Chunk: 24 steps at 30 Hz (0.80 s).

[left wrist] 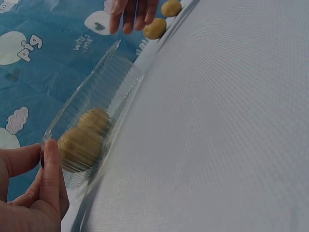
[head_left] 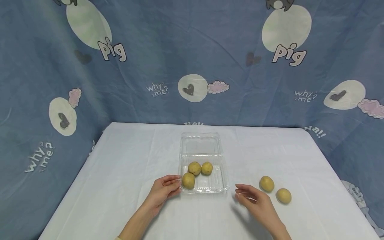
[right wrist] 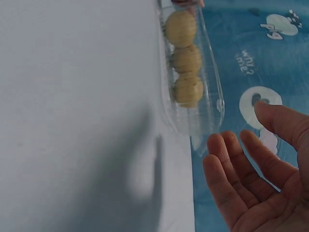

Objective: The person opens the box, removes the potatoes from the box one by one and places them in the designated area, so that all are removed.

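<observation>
A transparent plastic clamshell box (head_left: 210, 183) lies on the table with its lid (head_left: 200, 145) folded back. Three round yellow fruits (head_left: 188, 180) sit in its left half and toward its middle. My left hand (head_left: 164, 190) pinches the box's left rim between thumb and fingers, as the left wrist view shows. To the right of the box, my right hand (head_left: 253, 201) hovers over the table, fingers loosely bent and apart, holding nothing; its palm (right wrist: 270, 208) shows in the right wrist view. Two more yellow fruits (head_left: 266, 184) lie on the cloth just beyond the right hand.
White cloth (head_left: 126, 166) covers the table. Behind and at the sides hangs a blue printed curtain (head_left: 168, 50), meeting the table's back edge. The open lid extends toward that edge.
</observation>
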### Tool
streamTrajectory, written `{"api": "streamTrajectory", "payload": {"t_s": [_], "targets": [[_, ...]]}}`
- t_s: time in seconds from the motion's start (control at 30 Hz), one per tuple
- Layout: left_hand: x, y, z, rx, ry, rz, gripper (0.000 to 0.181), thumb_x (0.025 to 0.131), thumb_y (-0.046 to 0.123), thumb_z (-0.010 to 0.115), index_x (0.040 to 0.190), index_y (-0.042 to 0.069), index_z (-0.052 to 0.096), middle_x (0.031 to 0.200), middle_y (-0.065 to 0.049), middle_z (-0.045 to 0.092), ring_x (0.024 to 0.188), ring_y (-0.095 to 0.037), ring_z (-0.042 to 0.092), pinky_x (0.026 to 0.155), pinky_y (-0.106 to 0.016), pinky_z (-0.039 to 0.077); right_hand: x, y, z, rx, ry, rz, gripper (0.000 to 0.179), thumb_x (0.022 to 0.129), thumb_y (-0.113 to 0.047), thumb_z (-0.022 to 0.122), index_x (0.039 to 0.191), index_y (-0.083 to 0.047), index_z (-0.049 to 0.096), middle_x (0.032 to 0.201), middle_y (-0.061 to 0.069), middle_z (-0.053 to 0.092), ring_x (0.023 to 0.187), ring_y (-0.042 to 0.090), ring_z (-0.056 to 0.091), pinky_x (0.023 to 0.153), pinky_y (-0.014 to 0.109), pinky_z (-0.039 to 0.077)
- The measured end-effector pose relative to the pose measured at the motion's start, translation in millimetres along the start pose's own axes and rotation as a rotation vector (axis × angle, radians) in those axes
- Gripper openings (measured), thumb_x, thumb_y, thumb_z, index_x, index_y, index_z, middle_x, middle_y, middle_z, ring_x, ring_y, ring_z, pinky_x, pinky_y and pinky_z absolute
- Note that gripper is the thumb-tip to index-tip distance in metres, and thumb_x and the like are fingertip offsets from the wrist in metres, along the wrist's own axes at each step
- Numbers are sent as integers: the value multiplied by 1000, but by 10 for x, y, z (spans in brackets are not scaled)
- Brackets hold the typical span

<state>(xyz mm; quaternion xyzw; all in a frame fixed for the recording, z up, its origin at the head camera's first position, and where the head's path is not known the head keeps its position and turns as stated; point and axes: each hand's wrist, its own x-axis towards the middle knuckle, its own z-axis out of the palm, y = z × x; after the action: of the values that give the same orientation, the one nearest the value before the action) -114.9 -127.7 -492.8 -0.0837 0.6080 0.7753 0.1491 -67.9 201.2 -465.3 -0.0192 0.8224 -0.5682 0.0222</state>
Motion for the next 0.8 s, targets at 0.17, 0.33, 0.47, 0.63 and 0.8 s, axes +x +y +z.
{"api": "streamTrajectory", "payload": {"t_s": [0.17,0.33,0.47,0.63,0.8], "targets": [[-2,0,-6,2,-6,-2,35,89,-3,67,119,-15,54,90,-6,63,80,-14,63,77,-28,59,64,-46,33,-11,-7,3,33,87,-18,76,117,-7,69,105,5,70,94,13,66,85,22,55],[-5,8,-2,1,-13,-2,35,90,-4,65,120,-16,53,90,-6,63,80,-14,64,77,-27,59,130,-71,59,-15,-12,-14,32,87,-17,76,116,-6,69,103,4,70,94,14,66,85,23,56],[-3,12,-1,-3,-21,3,34,91,-5,62,121,-17,52,90,-5,63,80,-13,64,77,-26,59,171,-86,78,-15,-18,-40,32,88,-16,75,116,-5,68,103,3,70,94,16,66,85,24,56],[-1,12,1,0,-18,1,35,90,-3,65,121,-16,53,91,-6,63,80,-14,64,77,-27,59,209,-98,90,-18,-24,-59,32,87,-16,75,116,-5,68,103,5,71,93,15,66,85,24,56],[2,7,-2,9,-3,-9,35,90,-2,67,120,-15,54,91,-8,62,80,-15,64,77,-27,59,240,-111,113,-11,-32,-77,32,87,-16,75,116,-4,68,103,5,71,93,14,66,85,25,56]]}}
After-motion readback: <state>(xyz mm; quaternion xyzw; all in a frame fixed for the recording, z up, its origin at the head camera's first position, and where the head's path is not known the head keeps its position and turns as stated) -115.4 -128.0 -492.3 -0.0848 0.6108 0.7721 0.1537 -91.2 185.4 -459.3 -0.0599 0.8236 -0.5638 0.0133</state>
